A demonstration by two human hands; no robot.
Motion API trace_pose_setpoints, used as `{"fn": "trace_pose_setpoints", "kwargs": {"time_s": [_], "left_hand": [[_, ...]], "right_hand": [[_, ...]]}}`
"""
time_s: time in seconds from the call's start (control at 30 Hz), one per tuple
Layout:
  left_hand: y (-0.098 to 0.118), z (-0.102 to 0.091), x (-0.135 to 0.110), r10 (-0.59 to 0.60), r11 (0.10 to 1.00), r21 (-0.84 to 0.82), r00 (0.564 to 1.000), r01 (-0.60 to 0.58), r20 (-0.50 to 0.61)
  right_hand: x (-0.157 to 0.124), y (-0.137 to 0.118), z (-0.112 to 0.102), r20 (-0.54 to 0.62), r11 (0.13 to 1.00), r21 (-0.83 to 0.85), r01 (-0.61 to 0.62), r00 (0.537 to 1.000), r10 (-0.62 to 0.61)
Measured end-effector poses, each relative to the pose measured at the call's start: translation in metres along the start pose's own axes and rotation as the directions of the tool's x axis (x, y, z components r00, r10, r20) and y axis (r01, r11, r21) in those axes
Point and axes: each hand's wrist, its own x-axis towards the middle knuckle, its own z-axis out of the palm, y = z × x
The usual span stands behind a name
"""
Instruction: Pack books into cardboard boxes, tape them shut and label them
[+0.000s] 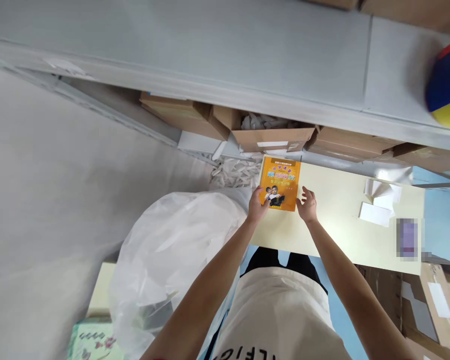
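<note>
An orange book (pixel 279 175) with colourful printed characters and a picture of two children on its cover is face up at the left end of a cream table. My left hand (pixel 258 205) grips its lower left corner, thumb on the cover and fingers at the edge. Beside the book's lower right edge is my right hand (pixel 307 204), its fingers apart and slightly curled, with nothing in them. Whether a right fingertip touches the book is hard to tell.
The cream table (pixel 330 210) carries white paper pieces (pixel 378 212) and a blurred purple item (pixel 408 237). A large clear plastic bag (pixel 172 240) bulges at left. Behind the table, cardboard boxes (pixel 273 139) sit under a grey shelf (pixel 210 50). More boxes (pixel 420 300) stand lower right.
</note>
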Motion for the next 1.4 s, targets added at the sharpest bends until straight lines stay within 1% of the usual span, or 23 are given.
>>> {"fn": "trace_pose_setpoints", "kwargs": {"time_s": [0.07, 0.17, 0.2, 0.23, 0.27, 0.3, 0.33, 0.37, 0.4, 0.43, 0.47, 0.53, 0.63, 0.7, 0.73, 0.8, 0.9, 0.97, 1.07, 1.17, 1.27, 1.33, 1.4], "left_hand": [[0.026, 0.007, 0.001, 0.047, 0.999, 0.002, 0.999, -0.047, 0.02], [0.089, 0.024, 0.004, 0.207, 0.978, -0.032, 0.963, -0.205, 0.172], [0.116, 0.031, 0.005, 0.287, 0.958, -0.057, 0.933, -0.281, 0.218], [0.145, 0.039, 0.006, 0.378, 0.926, -0.087, 0.891, -0.368, 0.253], [0.175, 0.048, 0.007, 0.47, 0.882, -0.116, 0.839, -0.456, 0.273], [0.206, 0.058, 0.009, 0.552, 0.833, -0.142, 0.785, -0.535, 0.282], [0.235, 0.069, 0.012, 0.619, 0.784, -0.164, 0.736, -0.599, 0.274], [0.263, 0.082, 0.018, 0.675, 0.737, -0.18, 0.69, -0.652, 0.261], [0.289, 0.097, 0.026, 0.713, 0.7, -0.187, 0.658, -0.689, 0.242], [0.311, 0.113, 0.036, 0.722, 0.691, -0.185, 0.657, -0.698, 0.216], [0.33, 0.13, 0.047, 0.709, 0.705, -0.184, 0.676, -0.685, 0.2], [0.359, 0.164, 0.069, 0.647, 0.762, -0.193, 0.738, -0.618, 0.192], [0.38, 0.203, 0.094, 0.537, 0.842, -0.199, 0.818, -0.502, 0.207], [0.382, 0.218, 0.096, 0.487, 0.868, -0.196, 0.859, -0.456, 0.156], [0.38, 0.221, 0.093, 0.49, 0.864, -0.203, 0.864, -0.462, 0.119], [0.375, 0.222, 0.075, 0.559, 0.815, -0.23, 0.827, -0.533, 0.063], [0.363, 0.215, 0.023, 0.667, 0.728, -0.255, 0.744, -0.637, 0.044], [0.348, 0.211, -0.024, 0.666, 0.726, -0.266, 0.745, -0.634, 0.041], [0.308, 0.212, -0.096, 0.602, 0.78, -0.254, 0.796, -0.572, 0.056], [0.249, 0.225, -0.147, 0.449, 0.878, -0.229, 0.889, -0.42, 0.092], [0.19, 0.243, -0.173, 0.24, 0.958, -0.201, 0.954, -0.204, 0.178], [0.158, 0.254, -0.18, 0.115, 0.978, -0.197, 0.96, -0.066, 0.253], [0.134, 0.262, -0.184, -0.005, 0.981, -0.181, 0.947, 0.066, 0.32]], "right_hand": [[-0.002, -0.016, -0.037, -0.062, 0.995, 0.052, 0.08, 0.995, -0.077], [0.007, -0.042, -0.12, -0.242, 0.982, 0.055, 0.183, 0.956, -0.165], [0.014, -0.052, -0.152, -0.316, 0.975, 0.023, 0.22, 0.927, -0.202], [0.024, -0.061, -0.184, -0.414, 0.966, -0.018, 0.257, 0.878, -0.241], [0.036, -0.071, -0.216, -0.502, 0.959, -0.052, 0.279, 0.822, -0.267], [0.052, -0.081, -0.244, -0.54, 0.953, -0.075, 0.294, 0.791, -0.287], [0.07, -0.091, -0.269, -0.564, 0.95, -0.085, 0.301, 0.771, -0.295], [0.09, -0.1, -0.288, -0.571, 0.951, -0.069, 0.301, 0.77, -0.285], [0.111, -0.109, -0.302, -0.569, 0.954, -0.036, 0.298, 0.778, -0.265], [0.132, -0.116, -0.311, -0.558, 0.955, 0.01, 0.295, 0.795, -0.24], [0.152, -0.121, -0.315, -0.532, 0.954, 0.076, 0.289, 0.821, -0.206], [0.184, -0.13, -0.314, -0.441, 0.933, 0.237, 0.27, 0.886, -0.144], [0.211, -0.136, -0.302, -0.275, 0.862, 0.439, 0.254, 0.951, -0.141], [0.213, -0.137, -0.298, -0.231, 0.815, 0.511, 0.275, 0.957, -0.178], [0.209, -0.137, -0.298, -0.228, 0.793, 0.53, 0.301, 0.951, -0.208], [0.192, -0.134, -0.304, -0.238, 0.75, 0.543, 0.377, 0.926, -0.292], [0.145, -0.121, -0.32, -0.253, 0.714, 0.524, 0.463, 0.886, -0.389], [0.103, -0.105, -0.328, -0.257, 0.732, 0.505, 0.457, 0.889, -0.379], [0.037, -0.063, -0.326, -0.253, 0.785, 0.51, 0.352, 0.933, -0.255], [-0.018, -0.004, -0.308, -0.163, 0.833, 0.526, 0.175, 0.981, -0.103], [-0.055, 0.057, -0.284, -0.114, 0.847, 0.531, -0.025, 0.988, 0.101], [-0.072, 0.095, -0.269, -0.089, 0.84, 0.529, -0.12, 0.977, 0.195], [-0.085, 0.127, -0.258, -0.06, 0.839, 0.513, -0.183, 0.967, 0.247]]}}
